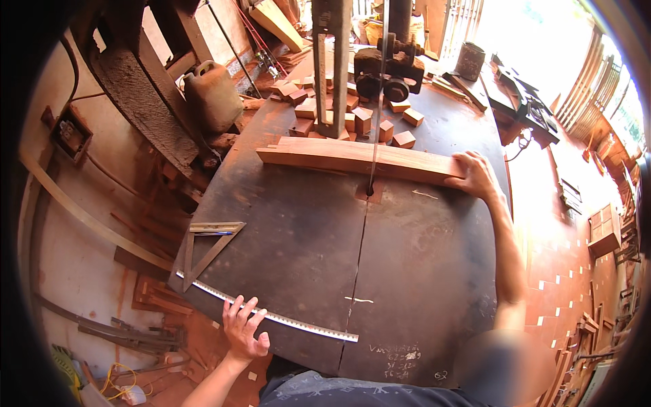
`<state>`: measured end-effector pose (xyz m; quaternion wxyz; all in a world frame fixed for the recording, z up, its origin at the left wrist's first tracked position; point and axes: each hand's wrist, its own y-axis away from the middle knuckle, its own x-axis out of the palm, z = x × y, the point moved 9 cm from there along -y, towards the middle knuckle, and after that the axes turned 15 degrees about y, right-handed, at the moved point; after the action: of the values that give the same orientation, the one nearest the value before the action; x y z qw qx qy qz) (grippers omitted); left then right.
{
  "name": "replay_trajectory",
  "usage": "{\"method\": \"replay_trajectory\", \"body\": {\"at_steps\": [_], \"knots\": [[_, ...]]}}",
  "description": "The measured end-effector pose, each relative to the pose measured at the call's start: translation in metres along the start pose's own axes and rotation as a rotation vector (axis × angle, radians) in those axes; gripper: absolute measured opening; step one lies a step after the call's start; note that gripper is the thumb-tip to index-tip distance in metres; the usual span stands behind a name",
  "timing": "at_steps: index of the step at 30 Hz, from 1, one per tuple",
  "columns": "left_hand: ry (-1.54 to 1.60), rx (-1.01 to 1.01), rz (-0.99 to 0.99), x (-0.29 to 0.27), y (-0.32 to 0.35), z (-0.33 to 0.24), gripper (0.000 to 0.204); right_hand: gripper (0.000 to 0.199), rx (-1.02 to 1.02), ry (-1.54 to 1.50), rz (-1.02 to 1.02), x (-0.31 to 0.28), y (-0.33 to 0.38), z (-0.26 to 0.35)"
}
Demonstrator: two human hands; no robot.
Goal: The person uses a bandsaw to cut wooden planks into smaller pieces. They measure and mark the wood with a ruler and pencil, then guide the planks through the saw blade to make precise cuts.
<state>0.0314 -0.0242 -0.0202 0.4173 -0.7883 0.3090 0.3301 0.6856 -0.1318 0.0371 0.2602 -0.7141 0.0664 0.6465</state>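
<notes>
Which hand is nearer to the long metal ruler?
Left. The left hand rests on the metal ruler at the table's near edge; the right hand lies far away on the wooden plank.

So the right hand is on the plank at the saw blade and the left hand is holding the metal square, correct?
Not quite. The right hand is on the plank at the saw blade, but the head view shows the left hand resting on the long ruler, not the metal square.

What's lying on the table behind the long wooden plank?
Behind the long wooden plank lie small reddish wood blocks on the dark saw table. The grey upright post hides some.
</notes>
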Motion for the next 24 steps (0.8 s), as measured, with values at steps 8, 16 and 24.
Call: {"method": "replay_trajectory", "body": {"at_steps": [8, 16, 24], "knots": [[0.015, 0.005, 0.017, 0.002, -0.006, -0.003, 0.045, 0.076, 0.050, 0.104, -0.030, 0.030, -0.017, 0.029], [-0.012, -0.046, 0.033, 0.002, 0.003, 0.003, 0.049, 0.081, 0.136, 0.163, -0.069, 0.034, -0.065, 0.066], [-0.006, -0.058, 0.054, 0.003, 0.009, 0.008, 0.050, 0.084, 0.253, 0.208, 0.001, 0.041, -0.092, 0.019]]}}
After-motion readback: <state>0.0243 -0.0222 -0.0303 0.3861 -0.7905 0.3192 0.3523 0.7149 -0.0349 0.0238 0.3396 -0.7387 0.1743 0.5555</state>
